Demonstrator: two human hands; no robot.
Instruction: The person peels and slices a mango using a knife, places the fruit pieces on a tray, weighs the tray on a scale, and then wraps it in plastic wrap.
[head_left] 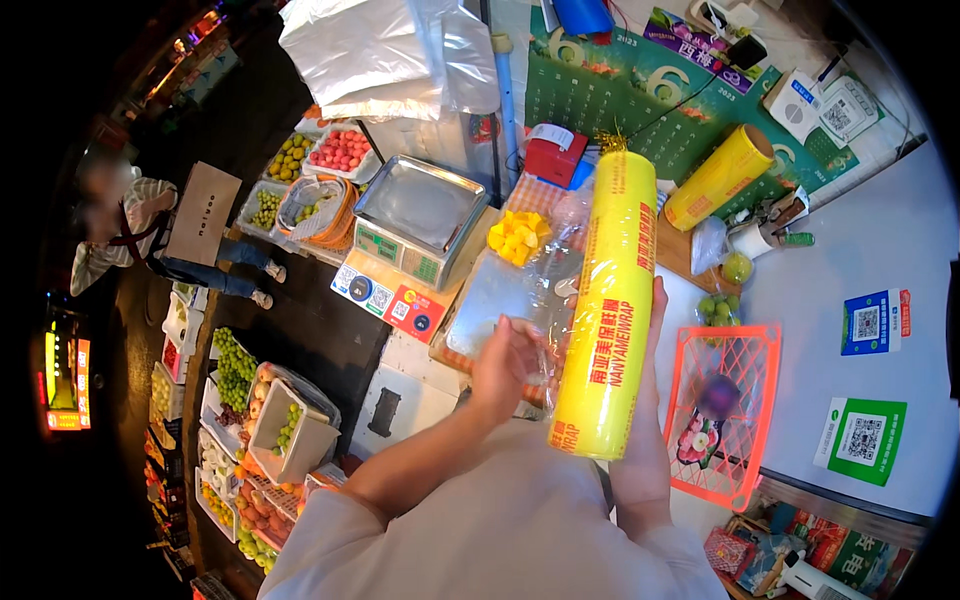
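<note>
A thick yellow roll of cling film (606,310) stands tilted in front of me, wide as a forearm, with red lettering. My right hand (648,430) is wrapped round its right side, the fingers partly hidden behind the roll. My left hand (505,368) is left of the roll, fingers curled and pinching the loose edge of the clear film (548,355) that comes off it. Beyond my left hand lies a flat silvery board (495,305), and yellow fruit pieces (519,237) sit at its far end.
A weighing scale (420,215) stands at the left, below hanging plastic bags (390,60). A second yellow roll (720,178) leans at the far right, and an orange-red plastic basket (768,400) is near my right arm. Fruit crates (290,430) line the left; a person (160,220) stands beyond.
</note>
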